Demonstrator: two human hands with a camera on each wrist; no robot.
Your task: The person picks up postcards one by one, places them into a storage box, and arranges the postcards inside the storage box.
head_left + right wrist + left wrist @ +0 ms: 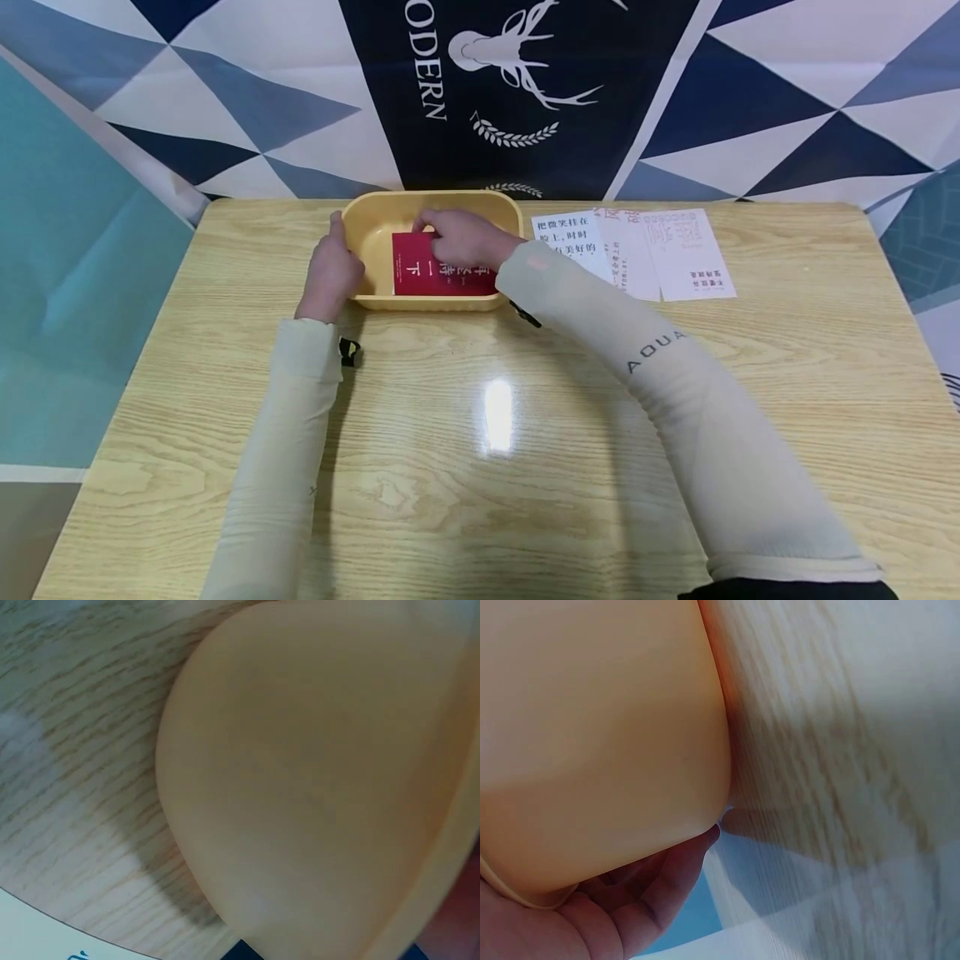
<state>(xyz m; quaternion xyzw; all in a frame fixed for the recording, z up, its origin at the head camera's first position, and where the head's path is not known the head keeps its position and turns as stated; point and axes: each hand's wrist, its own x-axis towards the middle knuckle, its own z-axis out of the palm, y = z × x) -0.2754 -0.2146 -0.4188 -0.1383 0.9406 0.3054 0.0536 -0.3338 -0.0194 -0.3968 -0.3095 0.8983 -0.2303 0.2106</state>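
Note:
A yellow plastic bin (431, 305) sits near the table's back edge. My left hand (332, 271) grips its left end; in the left wrist view, the fingers (649, 907) curl along the outside of the bin wall (615, 735). Inside the bin lies a red booklet or card (412, 265) with white Chinese characters. Reaching in over the right end, my right hand (468, 240) pinches the red booklet at its far edge. In the right wrist view the bin's outer wall (300, 765) fills most of the picture, and the right fingers are hidden.
Several printed paper cards (693, 250) lie overlapping on the wooden table (420, 483), just right of the bin. A patterned cloth with a deer head (487, 52) hangs behind the table's back edge.

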